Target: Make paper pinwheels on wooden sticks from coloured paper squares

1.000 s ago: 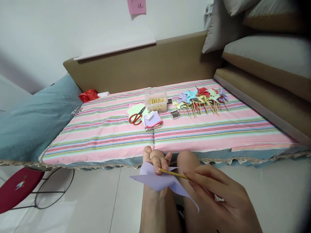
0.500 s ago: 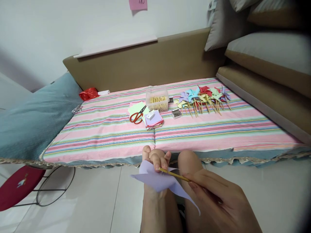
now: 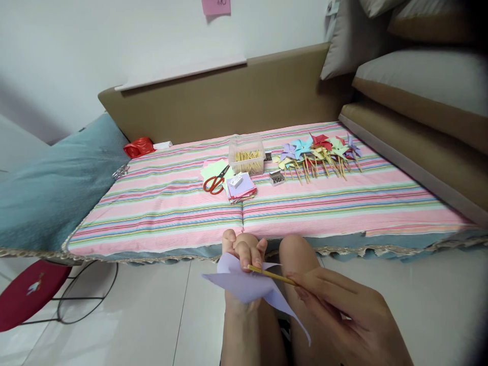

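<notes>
Above my knees, my left hand grips a lilac paper pinwheel, its fingers curled over the folded middle and the thumb side partly hidden behind the paper. A thin wooden stick lies across the pinwheel's centre, its tip at my left fingertips. The stick's other end is pinched between thumb and fingers of my right hand. One long point of the paper hangs down toward my right hand. Whatever joins stick and paper is too small to make out.
On the striped cover lie red-handled scissors, stacked paper squares, a clear box of sticks, a small box of pins and several finished pinwheels. A red stool stands at left.
The pinwheel's hanging point and left edge have shifted slightly left and down. Both hands keep their grips in nearly the same place.
</notes>
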`<state>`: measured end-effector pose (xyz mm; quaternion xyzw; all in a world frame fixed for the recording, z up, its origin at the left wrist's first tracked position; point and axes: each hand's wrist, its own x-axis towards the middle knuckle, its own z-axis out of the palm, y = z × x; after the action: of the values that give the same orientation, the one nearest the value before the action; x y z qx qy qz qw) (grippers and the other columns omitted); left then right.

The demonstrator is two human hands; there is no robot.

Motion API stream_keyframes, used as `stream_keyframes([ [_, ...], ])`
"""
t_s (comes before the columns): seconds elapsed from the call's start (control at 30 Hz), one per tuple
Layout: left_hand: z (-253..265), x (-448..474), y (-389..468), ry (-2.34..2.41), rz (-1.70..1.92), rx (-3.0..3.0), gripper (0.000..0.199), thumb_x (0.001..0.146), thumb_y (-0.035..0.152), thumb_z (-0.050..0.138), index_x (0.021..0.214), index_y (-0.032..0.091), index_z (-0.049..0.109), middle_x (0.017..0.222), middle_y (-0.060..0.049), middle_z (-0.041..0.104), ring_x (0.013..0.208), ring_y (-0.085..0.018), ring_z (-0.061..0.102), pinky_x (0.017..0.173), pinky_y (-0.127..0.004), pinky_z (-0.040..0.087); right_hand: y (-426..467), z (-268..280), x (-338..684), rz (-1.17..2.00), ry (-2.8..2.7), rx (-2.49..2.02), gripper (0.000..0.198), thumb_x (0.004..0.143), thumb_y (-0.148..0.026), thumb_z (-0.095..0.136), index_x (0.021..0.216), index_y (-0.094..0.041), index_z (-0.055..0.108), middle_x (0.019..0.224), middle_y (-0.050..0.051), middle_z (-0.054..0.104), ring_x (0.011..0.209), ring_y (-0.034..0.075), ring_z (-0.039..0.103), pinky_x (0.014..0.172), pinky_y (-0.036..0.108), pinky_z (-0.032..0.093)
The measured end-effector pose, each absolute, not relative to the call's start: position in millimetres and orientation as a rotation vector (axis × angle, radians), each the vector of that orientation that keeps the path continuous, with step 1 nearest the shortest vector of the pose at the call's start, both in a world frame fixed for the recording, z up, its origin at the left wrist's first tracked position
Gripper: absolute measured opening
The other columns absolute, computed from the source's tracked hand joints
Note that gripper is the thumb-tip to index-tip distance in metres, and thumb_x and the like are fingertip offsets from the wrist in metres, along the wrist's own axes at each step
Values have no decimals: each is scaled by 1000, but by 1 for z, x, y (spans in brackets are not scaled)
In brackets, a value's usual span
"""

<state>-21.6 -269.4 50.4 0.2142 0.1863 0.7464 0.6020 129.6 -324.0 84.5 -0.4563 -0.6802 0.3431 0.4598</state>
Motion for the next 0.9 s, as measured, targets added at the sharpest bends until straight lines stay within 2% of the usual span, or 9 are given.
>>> stream_keyframes([
  [0.23,54,-23,-273,404,1677,503,22,79,31,74,82,24,52,42,13,32,43,-6,47,84,-31,55,-319,83,133,612,-1707,-1032,33,82,-8,65,108,-26,72,85,1,72,68,13,69,54,17,56],
  [0.4,50,-22,-271,327,1699,528,30,71,31,80,79,25,52,36,12,21,50,-10,50,83,-32,55,-322,85,131,571,-1653,-1042,31,81,-8,67,105,-26,71,87,1,72,69,13,69,58,18,58],
  [0.53,44,-22,-269,276,1712,564,31,68,37,81,79,27,54,34,12,15,48,-11,49,82,-31,55,-322,88,129,591,-1618,-1035,29,81,-8,67,103,-27,71,84,0,71,68,12,68,58,18,59],
  [0.7,46,-22,-273,349,1690,550,24,75,32,75,79,26,52,34,13,18,41,-9,43,82,-33,54,-320,93,129,531,-1662,-1008,29,80,-6,67,100,-25,73,83,1,72,70,13,68,58,18,58],
  [0.9,53,-20,-275,266,1668,514,27,71,26,78,79,25,52,35,14,20,40,-8,42,80,-30,54,-316,103,128,454,-1665,-992,22,82,-7,63,91,-22,75,76,1,73,65,13,69,55,18,58],
])
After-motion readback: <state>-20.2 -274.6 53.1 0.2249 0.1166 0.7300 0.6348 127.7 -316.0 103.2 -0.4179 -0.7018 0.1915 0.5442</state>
